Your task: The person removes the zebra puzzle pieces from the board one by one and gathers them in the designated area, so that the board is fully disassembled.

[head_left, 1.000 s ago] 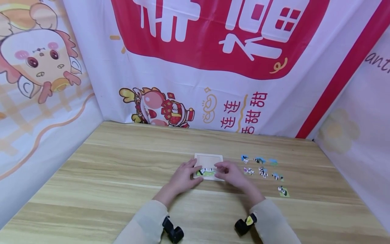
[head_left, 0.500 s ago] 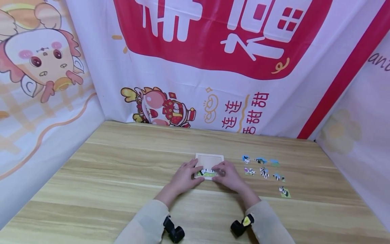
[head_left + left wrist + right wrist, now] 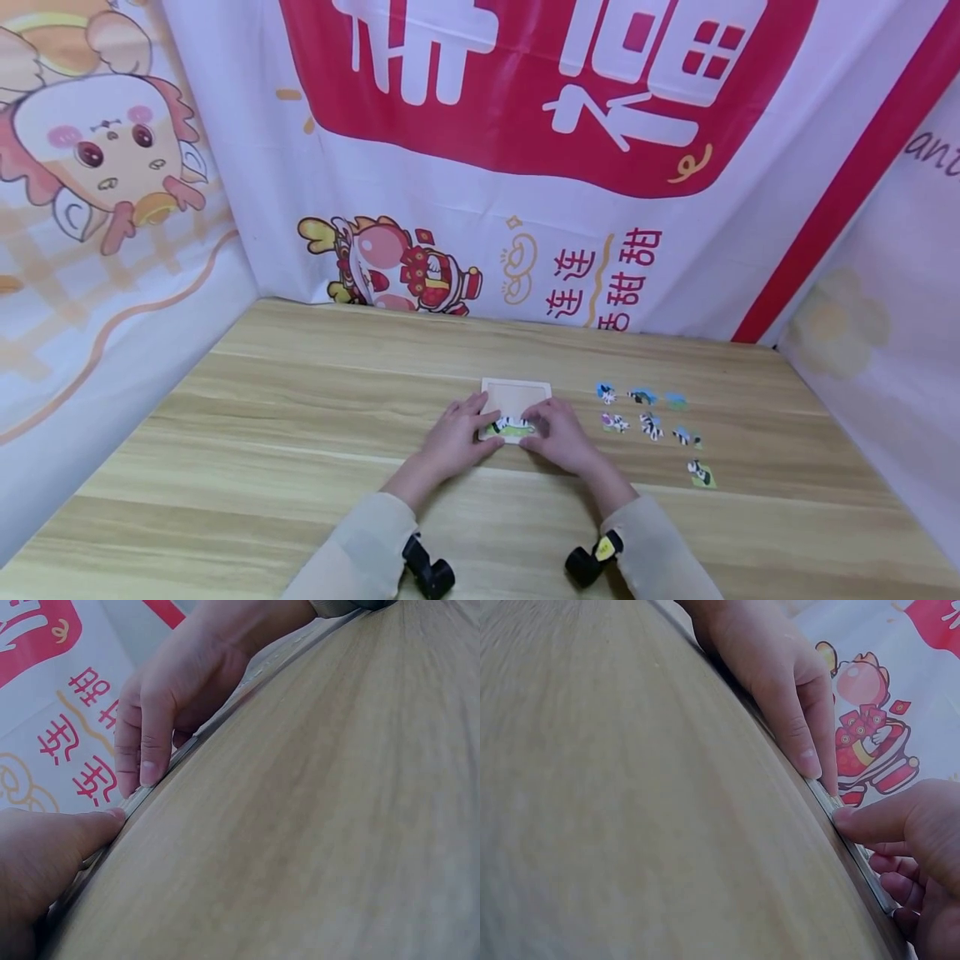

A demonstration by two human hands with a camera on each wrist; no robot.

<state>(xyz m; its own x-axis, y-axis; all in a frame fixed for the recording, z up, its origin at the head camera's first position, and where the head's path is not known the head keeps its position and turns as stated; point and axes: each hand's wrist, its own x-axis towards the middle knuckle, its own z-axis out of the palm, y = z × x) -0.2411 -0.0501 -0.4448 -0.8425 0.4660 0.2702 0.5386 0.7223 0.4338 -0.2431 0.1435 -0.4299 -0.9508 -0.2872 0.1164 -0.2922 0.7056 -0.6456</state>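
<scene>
A small pale wooden puzzle tray (image 3: 517, 395) lies on the table, its upper part bare. Along its near side runs a row of zebra-and-grass puzzle pieces (image 3: 513, 425). My left hand (image 3: 456, 435) grips the tray's left side, thumb at the near edge and index finger reaching over the pieces. At the right side, my right hand (image 3: 561, 435) has its thumb on the near edge and its index fingertip at the row's right end. The right wrist view shows this hand's other fingers (image 3: 900, 881) curled along the tray's edge. The palm hides the tray's right corner.
Several loose puzzle pieces (image 3: 651, 427) lie spread to the right of the tray, one piece (image 3: 701, 473) nearer the front. A printed cloth (image 3: 420, 183) hangs behind the wooden table (image 3: 315, 400), with more cloth at both sides.
My right hand has moved left and closer onto the tray, its thumb coming to the near edge. The left hand keeps its hold. The loose pieces stay where they were.
</scene>
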